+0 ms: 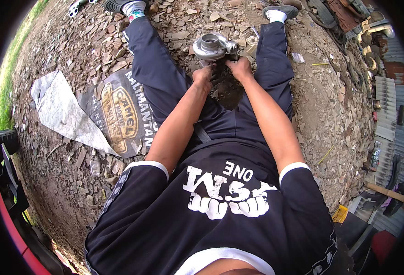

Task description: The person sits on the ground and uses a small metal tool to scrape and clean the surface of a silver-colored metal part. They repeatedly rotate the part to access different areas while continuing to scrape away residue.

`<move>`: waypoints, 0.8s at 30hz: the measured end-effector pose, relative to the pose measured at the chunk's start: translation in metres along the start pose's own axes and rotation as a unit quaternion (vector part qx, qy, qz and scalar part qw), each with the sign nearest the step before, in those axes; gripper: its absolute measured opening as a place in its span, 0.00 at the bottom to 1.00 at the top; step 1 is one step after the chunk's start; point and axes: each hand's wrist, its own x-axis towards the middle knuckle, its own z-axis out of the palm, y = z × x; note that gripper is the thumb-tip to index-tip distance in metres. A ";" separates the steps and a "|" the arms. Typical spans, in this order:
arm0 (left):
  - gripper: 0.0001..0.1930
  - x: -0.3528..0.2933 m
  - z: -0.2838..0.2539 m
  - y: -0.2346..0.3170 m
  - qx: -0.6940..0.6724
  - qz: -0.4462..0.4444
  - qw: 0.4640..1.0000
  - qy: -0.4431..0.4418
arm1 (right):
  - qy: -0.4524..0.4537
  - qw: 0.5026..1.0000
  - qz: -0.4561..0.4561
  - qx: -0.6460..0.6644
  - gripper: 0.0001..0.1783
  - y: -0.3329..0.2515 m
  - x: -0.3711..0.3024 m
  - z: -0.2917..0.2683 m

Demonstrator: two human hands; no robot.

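A silvery metal turbocharger (pixel 214 47) is between my lower legs, its round inlet facing up. My left hand (pixel 203 75) is closed at the near left of its underside, fingers curled inward. At its near right, my right hand (pixel 240 68) grips the darker lower part, thumb against it. Both hands partly hide that lower part, and the fingertips are mostly out of sight. Beneath the hands is a dark, wet-looking patch of ground (pixel 228 94).
Broken stone chips (pixel 98 50) cover the ground. A printed dark sheet (pixel 131 114), partly folded to its pale side, lies left of my leg. A rod-like tool (pixel 255 32) lies beyond the turbocharger. Scrap parts and corrugated metal sheets (pixel 385 107) line the right; a red-edged vehicle (pixel 11 224) is at left.
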 end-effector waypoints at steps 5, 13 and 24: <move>0.06 0.000 0.004 -0.004 -0.057 0.041 0.997 0.017 | 0.008 0.999 -0.008 0.031 0.24 0.009 0.005 0.008; 0.06 0.007 0.016 -0.015 0.039 0.150 0.957 0.246 | 0.023 0.998 -0.048 0.036 0.26 0.002 -0.001 0.007; 0.08 0.039 -0.005 -0.022 0.005 0.082 0.988 0.129 | 0.034 0.999 -0.013 0.004 0.27 -0.027 -0.021 -0.014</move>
